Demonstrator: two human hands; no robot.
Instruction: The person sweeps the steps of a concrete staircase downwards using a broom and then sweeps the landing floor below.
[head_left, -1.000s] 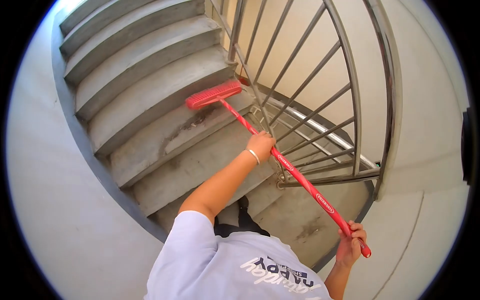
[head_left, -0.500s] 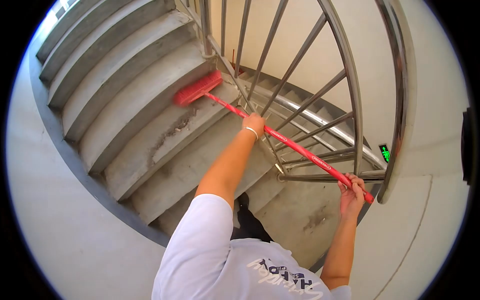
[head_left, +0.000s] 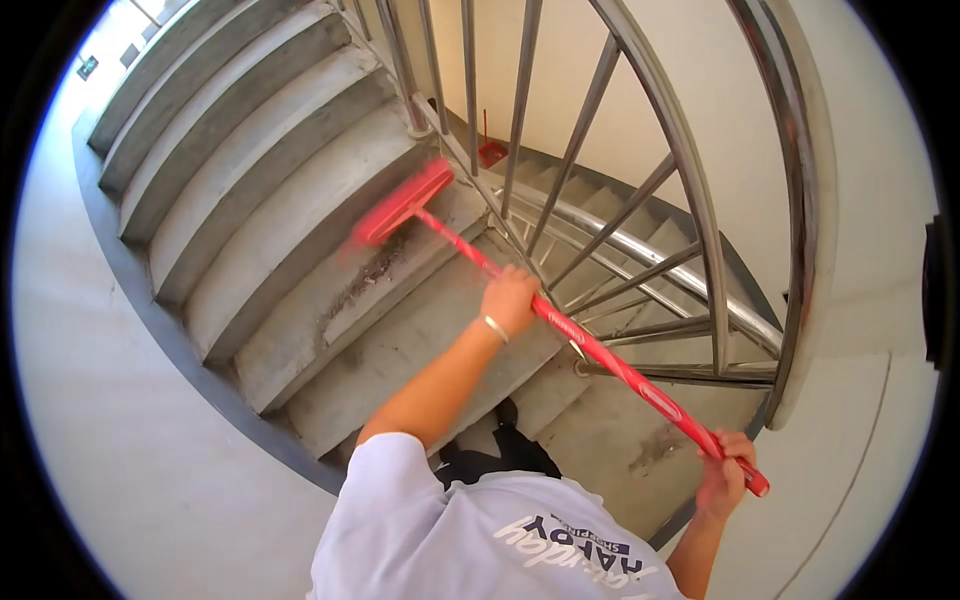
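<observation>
A red broom [head_left: 625, 372] slants across the view, its wide red head [head_left: 408, 205] on a concrete step by the foot of the riser above. My left hand [head_left: 511, 302], with a pale band at the wrist, is wrapped round the middle of the handle. Near the handle's end, my right hand [head_left: 728, 472] grips it with curled fingers. Dark loose dirt [head_left: 368, 280] lies on the same step, just below the broom head. The bristles are blurred by motion.
Curved concrete stairs [head_left: 270, 165] climb to the upper left. A metal railing [head_left: 690, 180] stands close by on the right, with lower steps behind its bars. Down there is a red dustpan-like object [head_left: 491, 153]. White walls [head_left: 130, 400] enclose both sides.
The handle's near end and my right hand have moved down and slightly right. My left hand has also shifted lower, and the broom head is tilted more steeply. The view has shifted a little.
</observation>
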